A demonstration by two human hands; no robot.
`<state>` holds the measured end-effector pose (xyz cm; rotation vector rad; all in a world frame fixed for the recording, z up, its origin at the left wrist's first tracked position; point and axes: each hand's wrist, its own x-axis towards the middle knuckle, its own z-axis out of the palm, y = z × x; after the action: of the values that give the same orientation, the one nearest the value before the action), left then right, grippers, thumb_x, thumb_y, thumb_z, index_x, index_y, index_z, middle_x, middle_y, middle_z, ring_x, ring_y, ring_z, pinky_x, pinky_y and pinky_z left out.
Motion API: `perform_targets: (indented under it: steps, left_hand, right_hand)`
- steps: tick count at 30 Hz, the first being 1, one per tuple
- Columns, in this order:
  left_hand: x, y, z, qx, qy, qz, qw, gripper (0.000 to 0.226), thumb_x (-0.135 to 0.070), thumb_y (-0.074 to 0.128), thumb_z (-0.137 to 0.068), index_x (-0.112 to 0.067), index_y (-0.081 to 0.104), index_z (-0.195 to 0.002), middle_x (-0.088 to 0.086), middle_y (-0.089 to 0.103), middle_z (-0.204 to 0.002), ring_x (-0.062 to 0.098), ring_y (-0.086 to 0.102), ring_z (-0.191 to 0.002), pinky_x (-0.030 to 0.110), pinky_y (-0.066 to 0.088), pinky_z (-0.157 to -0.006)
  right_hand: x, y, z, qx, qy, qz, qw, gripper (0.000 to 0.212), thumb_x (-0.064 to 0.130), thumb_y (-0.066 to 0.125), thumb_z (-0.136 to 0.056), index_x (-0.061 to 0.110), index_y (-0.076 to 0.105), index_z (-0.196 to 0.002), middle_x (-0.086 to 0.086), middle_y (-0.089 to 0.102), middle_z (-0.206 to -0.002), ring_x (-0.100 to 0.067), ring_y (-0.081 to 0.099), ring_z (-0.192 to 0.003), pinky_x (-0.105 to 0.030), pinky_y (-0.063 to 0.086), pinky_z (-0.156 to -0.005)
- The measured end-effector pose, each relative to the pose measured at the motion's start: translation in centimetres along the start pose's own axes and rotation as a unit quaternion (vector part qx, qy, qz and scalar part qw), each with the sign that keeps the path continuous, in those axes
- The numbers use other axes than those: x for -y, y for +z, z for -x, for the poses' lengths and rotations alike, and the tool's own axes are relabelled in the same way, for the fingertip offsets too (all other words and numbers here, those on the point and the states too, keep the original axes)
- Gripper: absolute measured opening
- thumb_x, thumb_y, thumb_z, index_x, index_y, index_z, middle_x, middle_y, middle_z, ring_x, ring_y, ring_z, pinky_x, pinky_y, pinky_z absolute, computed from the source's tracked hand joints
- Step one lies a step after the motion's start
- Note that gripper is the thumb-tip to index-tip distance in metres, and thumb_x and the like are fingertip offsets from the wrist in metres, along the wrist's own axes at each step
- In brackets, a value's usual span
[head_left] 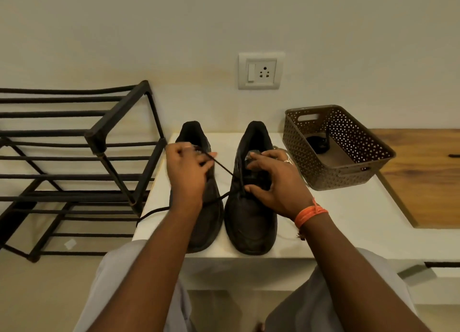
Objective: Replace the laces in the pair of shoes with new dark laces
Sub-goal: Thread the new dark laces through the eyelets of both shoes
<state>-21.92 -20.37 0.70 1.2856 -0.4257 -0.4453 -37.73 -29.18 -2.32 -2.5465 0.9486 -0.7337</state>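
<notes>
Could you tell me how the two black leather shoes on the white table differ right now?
The right black leather shoe has a dark lace leading from it to the left hand, and the right hand holds it. The left black leather shoe is mostly hidden behind the left hand. Both stand heels toward the wall.

The light is dim, warm and even, with a yellowish cast on the wall (pixel 323 33). Soft shadows lie on the white table (pixel 336 219) beside the shoes (pixel 251 207) and basket (pixel 338 147). No glare shows. The wide lens bends the rack (pixel 74 157) at the left edge. The left hand (pixel 189 172) is slightly motion-blurred; the dark shoes lose detail.
</notes>
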Motion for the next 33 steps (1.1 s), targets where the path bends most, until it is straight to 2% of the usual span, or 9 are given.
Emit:
perform_targets:
  steps: [4,9,13,18,20,25,27,29,33]
  left_hand:
    - [-2.7,-3.0,-2.1,-0.109,0.008,0.147,0.983,0.01,-0.016,0.036,-0.103,-0.015,0.046,-0.1,-0.002,0.044,-0.076,0.005,0.045,-0.05,0.018,0.041,-0.048]
    - [-2.1,-4.7,-2.7,-0.034,0.196,-0.215,0.956,0.007,-0.032,0.049,-0.098,-0.028,0.05,-0.104,-0.007,0.055,-0.101,0.008,0.056,-0.087,0.022,0.047,-0.075]
    - [0.5,-2.4,-1.1,0.22,0.179,-0.515,0.809,0.026,-0.046,0.048,-0.096,-0.03,0.057,-0.114,-0.008,0.062,-0.108,0.014,0.056,-0.103,0.037,0.039,-0.095]
    - [2.4,0.4,0.7,0.287,0.225,-0.648,0.668,0.035,-0.051,0.035,-0.099,-0.028,0.06,-0.107,-0.004,0.061,-0.109,0.021,0.044,-0.112,0.042,0.025,-0.096]
    - [2.3,0.6,0.7,0.271,0.224,-0.616,0.705,0.03,-0.046,0.037,-0.1,-0.029,0.061,-0.095,-0.005,0.06,-0.103,0.019,0.046,-0.109,0.04,0.023,-0.093]
    - [-0.2,-1.5,-0.8,-0.063,0.124,-0.235,0.962,0.024,-0.037,0.04,-0.1,-0.027,0.055,-0.084,0.0,0.054,-0.104,0.016,0.053,-0.101,0.04,0.026,-0.106]
    - [-0.7,-3.1,-1.5,-0.135,0.092,-0.192,0.968,0.023,-0.038,0.042,-0.098,-0.029,0.052,-0.079,0.004,0.055,-0.11,0.021,0.053,-0.108,0.046,0.029,-0.108]
    - [-0.5,-3.8,-1.3,-0.15,0.105,-0.351,0.918,0.016,-0.036,0.049,-0.095,-0.023,0.056,-0.089,0.004,0.053,-0.119,0.025,0.044,-0.12,0.043,0.023,-0.105]
    - [0.7,-2.2,0.4,0.036,0.236,-0.491,0.838,0.024,-0.032,0.055,-0.092,-0.026,0.055,-0.115,0.001,0.047,-0.13,0.024,0.034,-0.129,0.043,0.019,-0.105]
  right_hand:
    - [0.4,-0.9,0.5,0.04,0.007,0.003,0.999,0.063,0.041,0.083,-0.07,0.02,0.062,-0.126,0.006,0.044,-0.148,-0.01,0.021,-0.143,-0.026,0.019,-0.112]
    - [0.1,-0.1,1.4,-0.008,0.066,0.01,0.998,0.073,0.047,0.09,-0.055,0.029,0.064,-0.121,0.001,-0.005,-0.163,-0.02,-0.02,-0.147,-0.036,0.012,-0.114]
    - [0.2,0.7,2.2,0.039,0.137,-0.069,0.987,0.09,0.05,0.09,-0.051,0.043,0.048,-0.13,0.001,0.007,-0.16,-0.032,0.016,-0.146,-0.042,0.029,-0.115]
    - [0.1,1.0,2.6,0.022,0.129,-0.145,0.981,0.095,0.044,0.09,-0.053,0.041,0.042,-0.136,0.004,0.046,-0.139,-0.019,0.047,-0.126,-0.043,0.045,-0.105]
    - [0.0,1.1,2.5,0.012,0.129,-0.133,0.983,0.096,0.058,0.084,-0.048,0.048,0.041,-0.133,0.005,0.048,-0.138,-0.02,0.046,-0.127,-0.05,0.043,-0.105]
    - [0.0,0.2,2.6,0.027,0.157,-0.069,0.985,0.092,0.053,0.087,-0.055,0.048,0.042,-0.134,0.008,0.042,-0.148,-0.025,0.03,-0.142,-0.062,0.008,-0.116]
    - [0.1,0.0,2.5,0.033,0.158,-0.066,0.985,0.092,0.053,0.087,-0.054,0.047,0.042,-0.134,0.008,0.042,-0.148,-0.025,0.031,-0.141,-0.062,0.01,-0.115]
    - [0.1,0.3,2.5,0.026,0.155,-0.084,0.984,0.092,0.055,0.087,-0.051,0.05,0.043,-0.131,0.007,0.045,-0.145,-0.026,0.035,-0.139,-0.062,0.018,-0.113]
    - [0.1,0.5,2.7,0.023,0.161,-0.141,0.977,0.094,0.053,0.088,-0.049,0.052,0.042,-0.13,0.001,0.045,-0.147,-0.027,0.041,-0.135,-0.057,0.036,-0.109]
